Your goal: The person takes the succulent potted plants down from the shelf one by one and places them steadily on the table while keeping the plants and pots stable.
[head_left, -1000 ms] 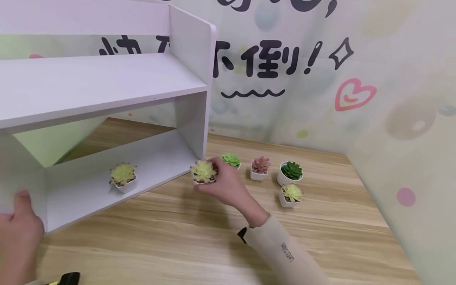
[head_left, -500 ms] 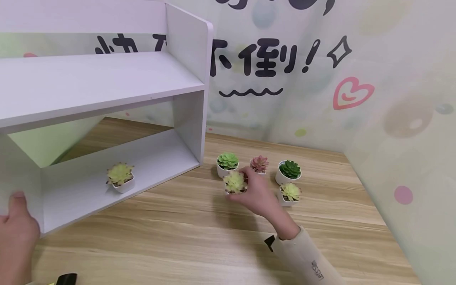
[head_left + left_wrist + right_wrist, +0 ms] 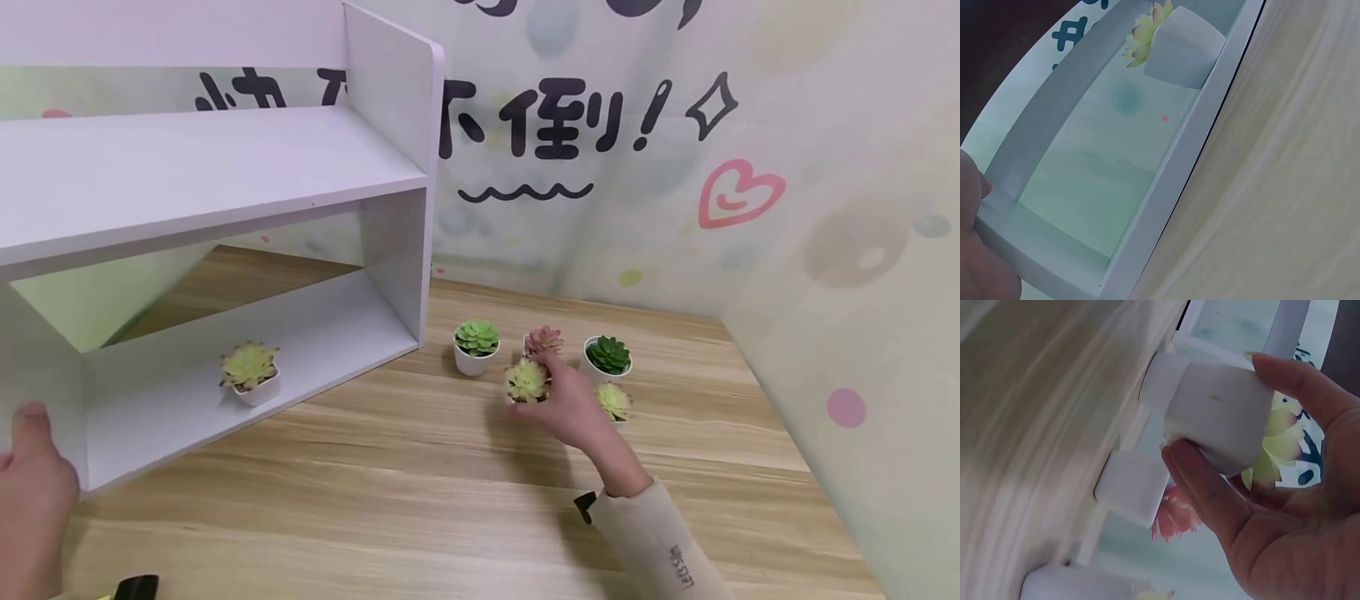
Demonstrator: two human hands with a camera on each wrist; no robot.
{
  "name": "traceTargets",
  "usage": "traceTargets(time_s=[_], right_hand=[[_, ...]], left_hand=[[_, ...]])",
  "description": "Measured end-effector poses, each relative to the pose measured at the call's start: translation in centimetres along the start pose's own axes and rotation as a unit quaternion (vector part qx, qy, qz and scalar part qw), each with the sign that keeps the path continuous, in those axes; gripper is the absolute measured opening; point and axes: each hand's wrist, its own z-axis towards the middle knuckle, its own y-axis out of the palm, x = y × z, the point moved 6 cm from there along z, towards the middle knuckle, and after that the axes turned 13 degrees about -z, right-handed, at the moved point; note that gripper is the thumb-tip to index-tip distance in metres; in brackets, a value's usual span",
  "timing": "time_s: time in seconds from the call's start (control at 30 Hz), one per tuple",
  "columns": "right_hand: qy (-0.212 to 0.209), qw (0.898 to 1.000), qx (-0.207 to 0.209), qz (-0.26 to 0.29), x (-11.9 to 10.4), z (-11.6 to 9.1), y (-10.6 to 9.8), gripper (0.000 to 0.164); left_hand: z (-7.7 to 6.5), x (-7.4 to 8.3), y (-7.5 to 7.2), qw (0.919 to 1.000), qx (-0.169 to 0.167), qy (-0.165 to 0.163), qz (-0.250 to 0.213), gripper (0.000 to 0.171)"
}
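My right hand (image 3: 573, 408) pinches a white square pot by its sides, a pale yellow-green succulent (image 3: 527, 381) growing in it. In the right wrist view this pot (image 3: 1219, 415) hangs above the table between thumb and fingers. Just behind it sits a pink succulent (image 3: 543, 340), partly covered by my hand. At the far left my left hand (image 3: 33, 500) grips the side panel of a white shelf (image 3: 386, 179), thumb on the inner face. On its lower board stands another yellow-green succulent (image 3: 250, 367), also visible as a potted plant (image 3: 1185, 47) in the left wrist view.
On the wooden table (image 3: 360, 500) stand a bright green succulent (image 3: 476, 337), a dark green succulent (image 3: 608, 356) and a further yellow-green succulent (image 3: 613, 400), partly behind my right wrist. A printed wall sheet (image 3: 637, 250) closes off the back and right.
My right hand has carried the potted succulent rightward from the shelf's front corner to just before the pink one. The left hand keeps its grip on the shelf; the view has shifted slightly.
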Motion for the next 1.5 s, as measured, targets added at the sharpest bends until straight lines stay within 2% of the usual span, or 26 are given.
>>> traceTargets(time_s=[0.1, 0.33, 0.47, 0.67, 0.9, 0.97, 1.13, 1.2, 1.3, 1.5], right_hand=[[-0.004, 1.0, -0.004, -0.011, 0.5, 0.1, -0.2, 0.083], [-0.001, 0.999, -0.034, -0.035, 1.4, 0.0, 0.0, 0.069], [0.006, 0.998, -0.052, -0.035, 1.8, 0.1, 0.3, 0.071], [0.013, 0.996, -0.079, -0.037, 2.2, 0.2, 1.0, 0.07], [0.012, 0.995, -0.084, -0.047, 2.1, 0.2, 1.1, 0.07], [0.011, 0.995, -0.086, -0.052, 2.1, 0.1, 1.0, 0.072], [-0.004, 0.995, -0.091, -0.051, 1.7, -0.5, 0.3, 0.092], [-0.009, 0.996, -0.083, -0.046, 1.4, -0.7, -0.4, 0.098], [-0.014, 0.997, -0.06, -0.049, 0.9, -1.2, -1.8, 0.098], [-0.059, 0.997, -0.019, -0.041, -1.1, -2.3, -3.7, 0.078]], left_hand=[[0.0, 0.1, 0.0, 1.0, -0.004, -0.002, 0.005, 0.086], [-0.8, 0.6, 0.1, 0.9999, -0.004, 0.006, 0.008, 0.085], [-1.0, 0.6, 0.2, 0.9999, -0.002, 0.012, 0.001, 0.083], [-0.5, 0.2, -0.1, 0.9999, 0.01, 0.008, 0.01, 0.085], [-0.5, 0.2, -0.1, 0.9999, 0.004, 0.008, 0.013, 0.086], [-0.6, 0.3, 0.0, 0.9999, 0.002, 0.008, 0.014, 0.085], [-0.4, 0.3, -0.3, 0.9997, 0.008, 0.007, 0.021, 0.088], [-0.2, 0.3, -0.3, 0.9996, 0.014, 0.015, 0.017, 0.087], [0.1, 0.5, -0.4, 0.999, 0.028, 0.035, -0.006, 0.075], [-0.5, 1.4, 0.0, 0.9909, 0.04, 0.101, -0.079, 0.053]])
